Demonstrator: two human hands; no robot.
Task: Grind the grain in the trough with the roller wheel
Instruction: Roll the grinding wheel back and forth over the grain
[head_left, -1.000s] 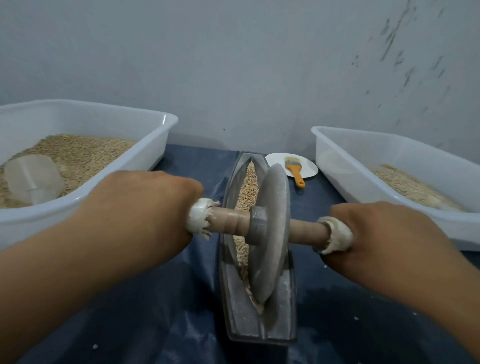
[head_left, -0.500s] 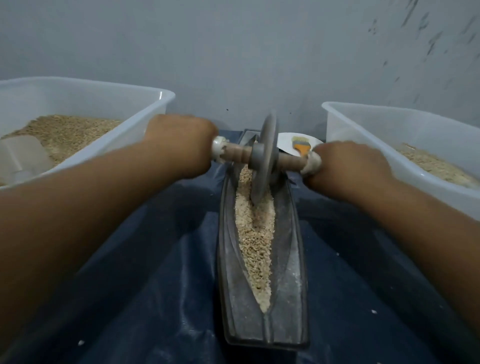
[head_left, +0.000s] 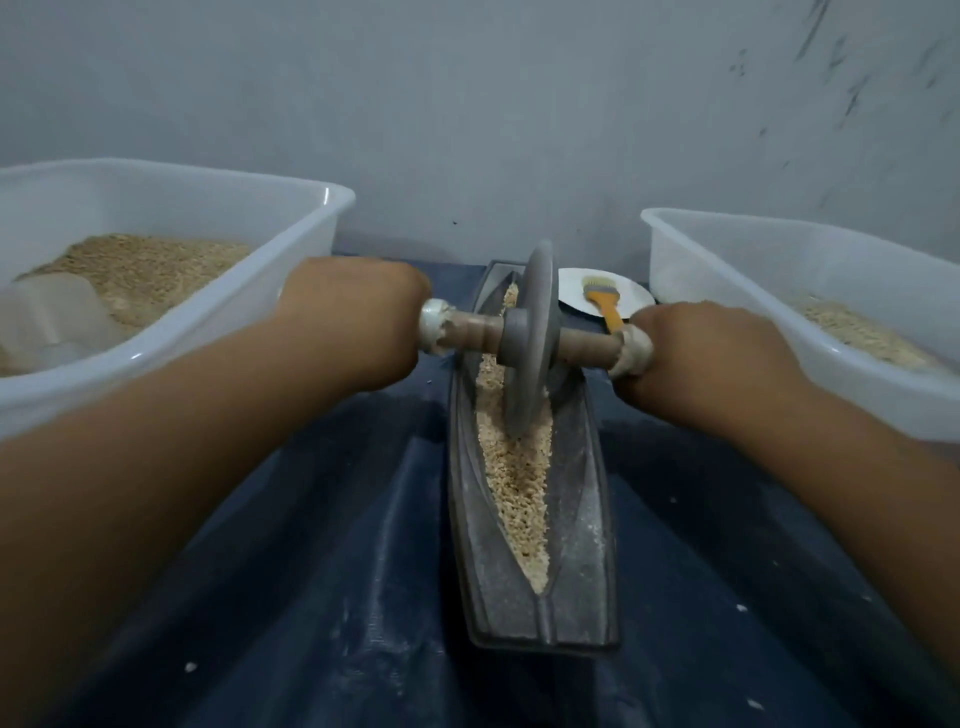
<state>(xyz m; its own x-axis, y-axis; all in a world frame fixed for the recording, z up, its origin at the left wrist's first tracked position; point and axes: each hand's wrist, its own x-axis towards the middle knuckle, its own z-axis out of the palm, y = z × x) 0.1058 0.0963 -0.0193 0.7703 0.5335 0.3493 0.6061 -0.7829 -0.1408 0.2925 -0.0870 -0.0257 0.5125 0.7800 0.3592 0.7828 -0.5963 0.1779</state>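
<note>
A grey boat-shaped trough (head_left: 582, 551) lies lengthwise on a dark blue sheet, its groove filled with pale grain (head_left: 517, 483). A grey roller wheel (head_left: 530, 343) stands on edge in the groove's far half, on a wooden axle (head_left: 478, 328) with white-wrapped ends. My left hand (head_left: 353, 322) grips the axle's left end and my right hand (head_left: 706, 353) grips its right end. The handle ends are hidden inside my fists.
A white tub (head_left: 171, 332) at the left holds grain and a clear plastic scoop (head_left: 57, 317). Another white tub (head_left: 737, 270) of grain stands at the right. Behind the trough a white plate (head_left: 636, 301) carries an orange-handled brush (head_left: 605, 304), close to the wall.
The wheel rolled from the trough's near end to its far end, then came back slightly toward me. Both hands stayed gripped on the axle. The near grain is now uncovered.
</note>
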